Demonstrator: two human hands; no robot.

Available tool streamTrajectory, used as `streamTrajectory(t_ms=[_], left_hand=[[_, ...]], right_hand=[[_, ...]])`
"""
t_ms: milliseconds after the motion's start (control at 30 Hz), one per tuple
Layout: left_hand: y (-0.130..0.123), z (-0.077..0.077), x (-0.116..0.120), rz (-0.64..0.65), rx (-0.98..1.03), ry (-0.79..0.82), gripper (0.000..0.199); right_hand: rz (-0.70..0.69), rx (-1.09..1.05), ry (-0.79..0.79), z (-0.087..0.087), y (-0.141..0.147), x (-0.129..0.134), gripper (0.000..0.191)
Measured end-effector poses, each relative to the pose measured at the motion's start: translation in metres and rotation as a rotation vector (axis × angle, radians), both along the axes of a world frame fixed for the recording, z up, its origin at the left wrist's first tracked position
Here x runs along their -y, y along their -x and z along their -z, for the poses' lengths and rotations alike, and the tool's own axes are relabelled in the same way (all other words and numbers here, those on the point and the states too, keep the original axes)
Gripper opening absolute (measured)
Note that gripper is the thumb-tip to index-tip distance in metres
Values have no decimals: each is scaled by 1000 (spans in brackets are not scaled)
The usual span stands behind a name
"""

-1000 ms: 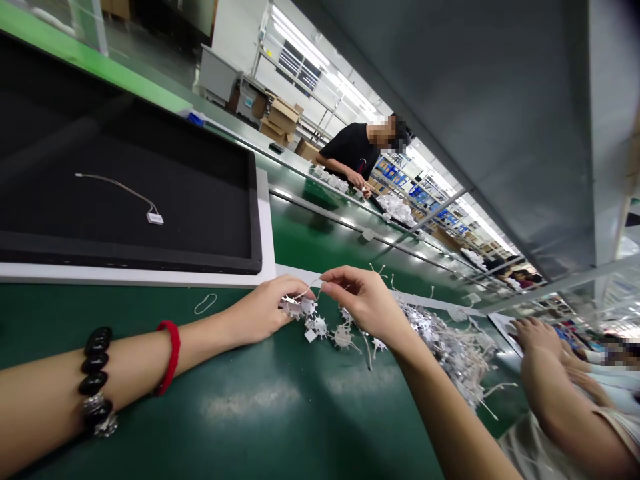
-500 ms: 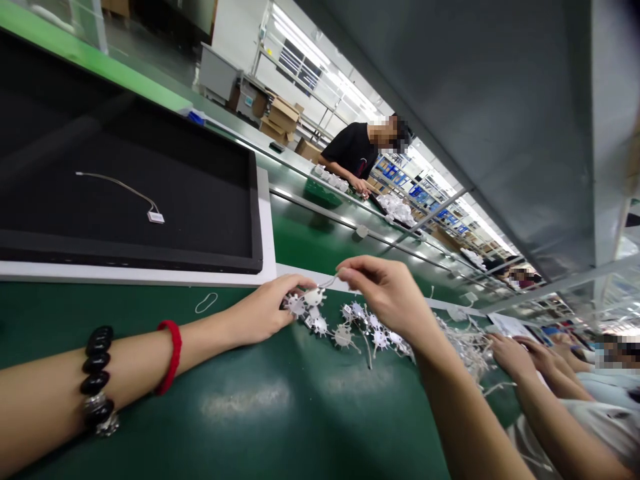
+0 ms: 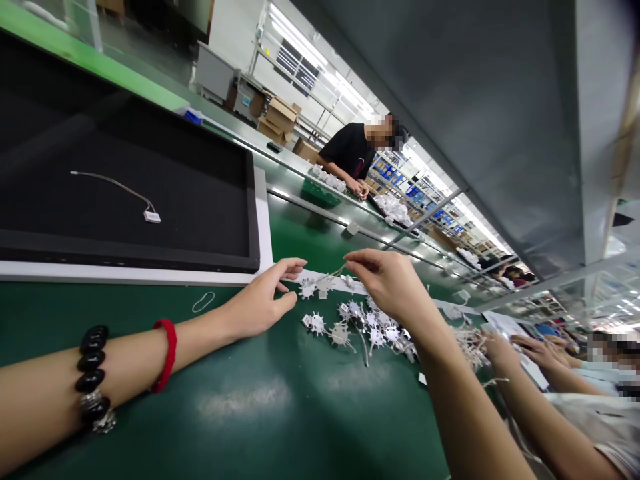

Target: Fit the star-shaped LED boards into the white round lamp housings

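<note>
My right hand [image 3: 383,277] pinches a thin pale cable [image 3: 336,272], from which small white gear-shaped parts [image 3: 309,288] hang just above the green table. Just left of them is my left hand [image 3: 267,297], its fingers apart and nothing between them. Below both hands lies a pile of similar toothed white parts [image 3: 377,328] with cables. On the black tray [image 3: 200,240] at the left rests one small white rectangular part [image 3: 152,217] with a long cable.
A rubber band-like loop [image 3: 203,302] lies left of my left hand. Another person's hands [image 3: 503,350] work by more cables at the right. Across the line, a person in black [image 3: 347,157] handles parts. A grey shelf [image 3: 475,100] hangs overhead.
My left hand has let go of the toothed parts and moved slightly left, its fingers opening. My right hand has lifted the cable a little, and parts now hang from it.
</note>
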State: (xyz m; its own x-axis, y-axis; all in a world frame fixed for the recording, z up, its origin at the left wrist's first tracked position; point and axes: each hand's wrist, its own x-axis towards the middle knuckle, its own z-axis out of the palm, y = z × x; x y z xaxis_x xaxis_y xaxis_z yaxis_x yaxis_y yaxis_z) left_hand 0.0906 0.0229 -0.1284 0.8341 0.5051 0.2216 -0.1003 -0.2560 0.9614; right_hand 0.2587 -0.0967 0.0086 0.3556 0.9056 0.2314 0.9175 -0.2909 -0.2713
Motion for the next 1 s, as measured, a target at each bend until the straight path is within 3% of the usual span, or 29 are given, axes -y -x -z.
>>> streamTrajectory(t_ms=[467, 800, 1000], left_hand=[[0, -6, 1, -19, -34, -32, 43], [1, -5, 0, -40, -78, -47, 44], [0, -5, 0, -51, -81, -56, 41]], right_hand=[[70, -31, -116, 22, -34, -3, 24], [57, -31, -241, 26, -40, 3, 31], [59, -41, -233, 26, -39, 1, 32]])
